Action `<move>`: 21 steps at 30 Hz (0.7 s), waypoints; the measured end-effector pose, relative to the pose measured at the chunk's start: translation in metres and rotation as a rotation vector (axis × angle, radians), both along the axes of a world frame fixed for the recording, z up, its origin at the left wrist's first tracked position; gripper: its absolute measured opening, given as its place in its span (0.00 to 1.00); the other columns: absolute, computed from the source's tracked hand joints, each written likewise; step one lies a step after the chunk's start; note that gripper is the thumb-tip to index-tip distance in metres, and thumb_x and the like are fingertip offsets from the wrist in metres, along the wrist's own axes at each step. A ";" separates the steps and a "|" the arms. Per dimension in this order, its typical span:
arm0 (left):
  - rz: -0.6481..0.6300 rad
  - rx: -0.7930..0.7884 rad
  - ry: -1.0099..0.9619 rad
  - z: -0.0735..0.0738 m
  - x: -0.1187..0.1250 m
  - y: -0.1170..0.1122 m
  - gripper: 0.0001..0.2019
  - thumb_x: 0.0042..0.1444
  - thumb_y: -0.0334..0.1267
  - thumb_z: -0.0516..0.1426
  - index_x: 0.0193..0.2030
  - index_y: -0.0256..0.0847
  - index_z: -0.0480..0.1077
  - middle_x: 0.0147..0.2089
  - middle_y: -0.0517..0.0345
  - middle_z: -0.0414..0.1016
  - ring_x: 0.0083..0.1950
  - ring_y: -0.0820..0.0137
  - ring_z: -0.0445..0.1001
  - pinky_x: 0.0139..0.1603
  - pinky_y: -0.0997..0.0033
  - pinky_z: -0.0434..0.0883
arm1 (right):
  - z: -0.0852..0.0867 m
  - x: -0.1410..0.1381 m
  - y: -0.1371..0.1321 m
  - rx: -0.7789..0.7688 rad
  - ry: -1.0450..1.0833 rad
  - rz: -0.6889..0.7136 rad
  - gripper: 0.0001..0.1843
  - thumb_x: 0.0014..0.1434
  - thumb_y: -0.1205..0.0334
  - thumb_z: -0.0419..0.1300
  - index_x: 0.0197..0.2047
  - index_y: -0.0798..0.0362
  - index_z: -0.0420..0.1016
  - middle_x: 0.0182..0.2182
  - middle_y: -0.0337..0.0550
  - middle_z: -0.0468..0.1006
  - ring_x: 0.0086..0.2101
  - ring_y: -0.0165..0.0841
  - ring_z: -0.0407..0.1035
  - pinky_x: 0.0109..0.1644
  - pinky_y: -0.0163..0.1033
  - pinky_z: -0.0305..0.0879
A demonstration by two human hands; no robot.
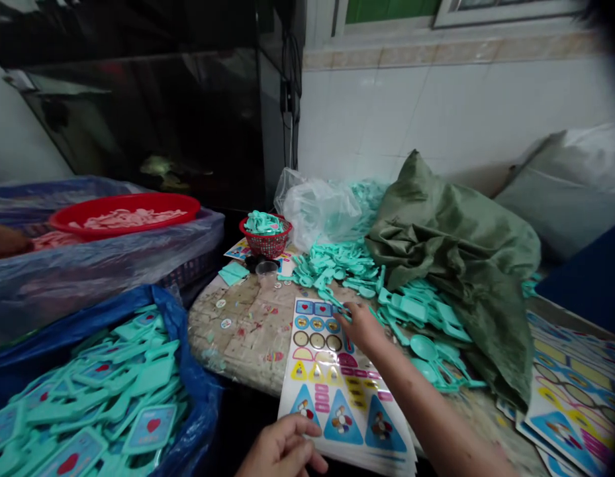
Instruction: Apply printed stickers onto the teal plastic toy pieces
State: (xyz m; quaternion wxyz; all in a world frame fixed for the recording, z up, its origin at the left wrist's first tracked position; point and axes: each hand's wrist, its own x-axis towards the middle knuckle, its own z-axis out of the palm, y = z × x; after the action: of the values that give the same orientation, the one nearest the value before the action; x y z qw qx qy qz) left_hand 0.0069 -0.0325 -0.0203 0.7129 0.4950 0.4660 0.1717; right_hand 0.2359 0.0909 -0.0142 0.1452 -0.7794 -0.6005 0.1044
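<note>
My left hand [282,450] rests at the near edge of a sticker sheet [331,384], fingers curled loosely on its lower left corner. My right hand [359,326] reaches across the sheet's top right, fingertips pinched at a teal plastic piece [343,309] beside the sheet. The sheet carries hearts, circles, triangles and pink labels. A pile of teal plastic toy parts [401,305] spreads just beyond my right hand on the worn tabletop [247,324].
A blue bag [188,371] of teal parts with stickers on them sits at left. Behind it stands a red tray [123,212] of pink pieces. A small red basket [266,240], a clear bag [317,209], a green sack [461,265] and more sticker sheets [570,391] surround the table.
</note>
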 end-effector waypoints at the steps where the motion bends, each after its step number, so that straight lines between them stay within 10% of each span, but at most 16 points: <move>1: 0.009 -0.003 0.000 0.001 -0.001 0.001 0.20 0.46 0.50 0.58 0.42 0.38 0.68 0.31 0.57 0.76 0.25 0.76 0.67 0.28 0.74 0.60 | 0.000 -0.004 0.009 -0.004 -0.002 -0.013 0.20 0.60 0.53 0.54 0.51 0.56 0.69 0.48 0.54 0.69 0.45 0.39 0.68 0.46 0.41 0.63; 10: 0.106 0.005 -0.025 0.003 -0.014 0.009 0.22 0.45 0.53 0.59 0.41 0.37 0.69 0.29 0.58 0.76 0.24 0.76 0.68 0.27 0.75 0.61 | 0.010 -0.006 0.033 0.030 0.138 -0.042 0.10 0.61 0.59 0.53 0.40 0.56 0.70 0.38 0.44 0.73 0.38 0.33 0.68 0.44 0.43 0.64; 17: 0.392 0.046 -0.417 0.018 -0.001 0.024 0.25 0.51 0.48 0.60 0.55 0.43 0.63 0.55 0.47 0.71 0.54 0.63 0.70 0.48 0.67 0.69 | 0.036 -0.034 -0.066 -0.014 0.486 0.200 0.22 0.61 0.47 0.43 0.24 0.51 0.62 0.19 0.34 0.62 0.23 0.29 0.57 0.26 0.33 0.55; 21: 0.381 -0.007 -0.554 0.018 0.015 0.028 0.16 0.55 0.45 0.57 0.47 0.38 0.69 0.46 0.49 0.76 0.47 0.65 0.74 0.50 0.65 0.68 | 0.017 -0.065 -0.124 -0.129 0.821 0.346 0.21 0.59 0.45 0.48 0.25 0.52 0.65 0.23 0.36 0.66 0.26 0.29 0.60 0.31 0.34 0.58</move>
State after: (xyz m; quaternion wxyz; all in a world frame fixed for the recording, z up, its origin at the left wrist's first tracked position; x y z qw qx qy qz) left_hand 0.0222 -0.0041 -0.0023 0.7693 0.3312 0.3392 0.4283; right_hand 0.1713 -0.0334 0.0029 0.3031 -0.5690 -0.6068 0.4649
